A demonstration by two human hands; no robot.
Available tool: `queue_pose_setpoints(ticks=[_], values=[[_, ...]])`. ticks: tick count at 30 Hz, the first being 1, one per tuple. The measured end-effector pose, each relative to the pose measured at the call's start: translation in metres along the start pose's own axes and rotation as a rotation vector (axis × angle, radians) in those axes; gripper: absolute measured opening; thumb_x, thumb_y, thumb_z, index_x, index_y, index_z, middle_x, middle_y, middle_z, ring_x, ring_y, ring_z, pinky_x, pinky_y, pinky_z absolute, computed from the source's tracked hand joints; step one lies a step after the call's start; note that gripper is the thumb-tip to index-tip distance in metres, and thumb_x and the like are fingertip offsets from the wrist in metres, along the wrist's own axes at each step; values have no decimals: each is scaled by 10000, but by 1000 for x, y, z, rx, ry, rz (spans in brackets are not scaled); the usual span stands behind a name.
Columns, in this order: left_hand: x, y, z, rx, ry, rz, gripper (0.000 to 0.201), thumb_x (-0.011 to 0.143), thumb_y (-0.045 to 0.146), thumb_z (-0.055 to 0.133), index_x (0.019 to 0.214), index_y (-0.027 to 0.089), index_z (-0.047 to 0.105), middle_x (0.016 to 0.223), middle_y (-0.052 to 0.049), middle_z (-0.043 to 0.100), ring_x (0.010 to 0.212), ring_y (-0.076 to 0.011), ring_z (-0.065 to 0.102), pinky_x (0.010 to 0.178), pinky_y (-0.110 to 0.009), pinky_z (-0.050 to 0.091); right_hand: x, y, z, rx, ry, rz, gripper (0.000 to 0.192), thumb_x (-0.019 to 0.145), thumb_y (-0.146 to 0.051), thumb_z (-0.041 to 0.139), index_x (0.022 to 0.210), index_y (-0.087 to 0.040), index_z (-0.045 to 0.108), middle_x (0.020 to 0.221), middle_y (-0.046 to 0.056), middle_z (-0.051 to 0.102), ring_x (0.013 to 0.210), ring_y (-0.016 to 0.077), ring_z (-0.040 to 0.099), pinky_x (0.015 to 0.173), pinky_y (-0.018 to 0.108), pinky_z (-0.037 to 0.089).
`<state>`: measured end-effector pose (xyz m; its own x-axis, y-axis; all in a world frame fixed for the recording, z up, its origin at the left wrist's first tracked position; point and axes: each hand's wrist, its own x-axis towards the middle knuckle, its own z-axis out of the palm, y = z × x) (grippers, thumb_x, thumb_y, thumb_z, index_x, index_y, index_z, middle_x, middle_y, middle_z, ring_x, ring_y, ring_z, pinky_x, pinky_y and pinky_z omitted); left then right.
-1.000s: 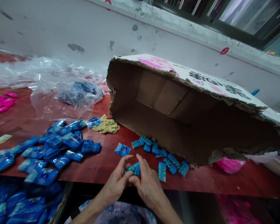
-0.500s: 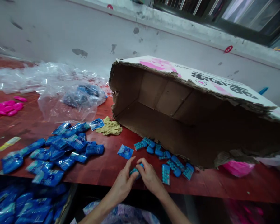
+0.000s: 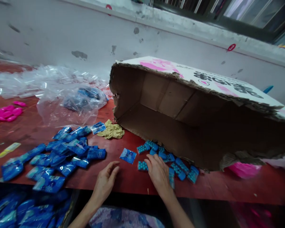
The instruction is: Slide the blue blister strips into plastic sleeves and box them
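Observation:
My left hand (image 3: 106, 181) lies open on the red table (image 3: 123, 177) near its front edge and holds nothing. My right hand (image 3: 159, 172) is palm down with fingers spread over several blue bead packs (image 3: 178, 167) at the mouth of the torn cardboard box (image 3: 180, 104). One blue bead pack (image 3: 142, 165) lies flat just left of my right fingertips. A small blue sachet (image 3: 127, 155) sits between my hands, a little farther back.
A heap of blue sachets (image 3: 61, 152) covers the table's left. Behind it are clear plastic bags (image 3: 68, 98), a crumpled tan glove (image 3: 111, 130), pink pieces (image 3: 4, 112) and a yellow strip (image 3: 8, 149). A bin of blue packets (image 3: 14, 212) stands below. A pink bag (image 3: 242, 169) lies right.
Both hands held one blue bead pack together; it now lies on the table. My left hand has drawn away to the left and my right hand has moved onto the packs.

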<state>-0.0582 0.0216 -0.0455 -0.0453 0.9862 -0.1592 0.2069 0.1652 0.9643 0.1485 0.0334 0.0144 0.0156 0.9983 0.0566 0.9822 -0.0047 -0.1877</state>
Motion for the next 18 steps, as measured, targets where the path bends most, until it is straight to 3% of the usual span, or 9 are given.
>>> queue_pose_setpoints(ticks=[4,8,11,14,18], values=[[-1,5,-3,-46,15,-21,356,735,451,513,938,177,617,735,-23,646,604,-161,553,569,-254,448,49,-42,0,212,-41,-215,201,884,-288,454,1020,-260,599,924,15,618,892,157,568,753,228,386],[-4,8,0,-132,9,-91,396,694,493,535,900,162,606,643,-13,612,536,-150,516,487,-245,412,111,-88,26,231,-42,-286,335,854,-366,487,1170,-258,518,980,34,609,878,165,576,711,231,392],[-4,6,0,-175,5,-147,436,675,513,535,910,150,589,653,-27,617,549,-153,521,455,-236,387,142,-108,48,201,-62,-312,332,806,-405,547,1092,-241,580,942,48,615,822,184,584,657,243,390],[-4,6,-3,-192,17,-160,437,678,510,528,919,149,584,653,-28,613,560,-151,523,443,-228,370,149,-108,57,174,-91,-338,208,848,-360,497,902,-232,653,916,36,621,801,164,582,649,229,380],[-4,8,-4,-223,27,-165,387,683,472,538,906,160,590,663,-19,607,553,-140,516,433,-220,354,124,-82,44,152,-86,-334,231,886,-309,446,1059,-258,590,987,20,608,895,145,551,723,210,367]])
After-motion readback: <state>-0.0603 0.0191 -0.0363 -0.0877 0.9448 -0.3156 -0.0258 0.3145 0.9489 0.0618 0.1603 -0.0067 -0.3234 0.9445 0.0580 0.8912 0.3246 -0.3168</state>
